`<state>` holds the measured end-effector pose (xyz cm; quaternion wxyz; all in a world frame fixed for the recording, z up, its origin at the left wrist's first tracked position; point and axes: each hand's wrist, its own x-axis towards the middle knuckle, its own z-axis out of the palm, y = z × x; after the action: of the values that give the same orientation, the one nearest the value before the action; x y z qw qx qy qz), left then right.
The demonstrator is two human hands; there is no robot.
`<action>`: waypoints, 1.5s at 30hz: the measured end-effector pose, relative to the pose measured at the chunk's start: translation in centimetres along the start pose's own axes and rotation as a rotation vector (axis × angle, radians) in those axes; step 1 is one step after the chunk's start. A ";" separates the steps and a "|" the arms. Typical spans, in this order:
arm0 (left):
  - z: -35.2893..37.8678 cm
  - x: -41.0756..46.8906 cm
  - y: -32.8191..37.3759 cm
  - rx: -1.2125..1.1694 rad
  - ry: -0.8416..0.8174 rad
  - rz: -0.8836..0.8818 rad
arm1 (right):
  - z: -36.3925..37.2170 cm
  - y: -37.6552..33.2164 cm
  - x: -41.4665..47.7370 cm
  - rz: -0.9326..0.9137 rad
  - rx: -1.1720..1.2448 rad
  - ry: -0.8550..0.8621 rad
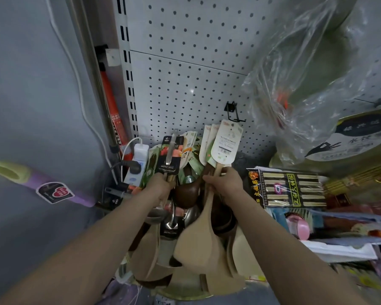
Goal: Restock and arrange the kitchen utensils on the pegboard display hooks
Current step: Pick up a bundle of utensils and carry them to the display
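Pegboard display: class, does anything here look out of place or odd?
Yes. The black hook is bare, a crumpled plastic bag drapes over the pegboard's right side, and a plugged-in power strip sits wedged beside the utensils the left hand grips.

Both bare arms reach in from the near edge, forearms converging toward the far middle. The left arm [92, 243] comes up from the near left with a straight wrist, and the left hand [163, 187] curls round a bunch of carded utensils [168, 164]. The right arm [284, 238] angles in from the near right. The right hand [226, 183] wraps the handles of the wooden spatulas [198, 238], back of the hand up. The hands sit level, near each other, not touching.
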<state>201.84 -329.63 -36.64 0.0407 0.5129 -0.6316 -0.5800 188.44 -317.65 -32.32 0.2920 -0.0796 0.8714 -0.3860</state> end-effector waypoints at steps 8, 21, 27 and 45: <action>0.0 0.0 -1.1 0.182 0.108 0.014 | -0.3 0.3 -1.2 -0.064 -0.155 0.078; -2.4 0.7 -2.4 0.420 0.083 0.086 | -0.2 1.7 -3.2 -0.051 -0.192 0.098; -2.7 -0.5 -2.5 0.412 0.044 0.068 | -0.7 1.7 -4.6 -0.052 -0.183 0.130; -3.5 -7.1 -2.6 0.559 -0.109 0.115 | -2.8 1.7 -12.4 -0.110 -0.209 0.102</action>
<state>209.01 -326.61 -33.67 -0.1036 0.4357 -0.7961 -0.4071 197.14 -310.17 -26.53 0.2161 -0.1374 0.9149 -0.3120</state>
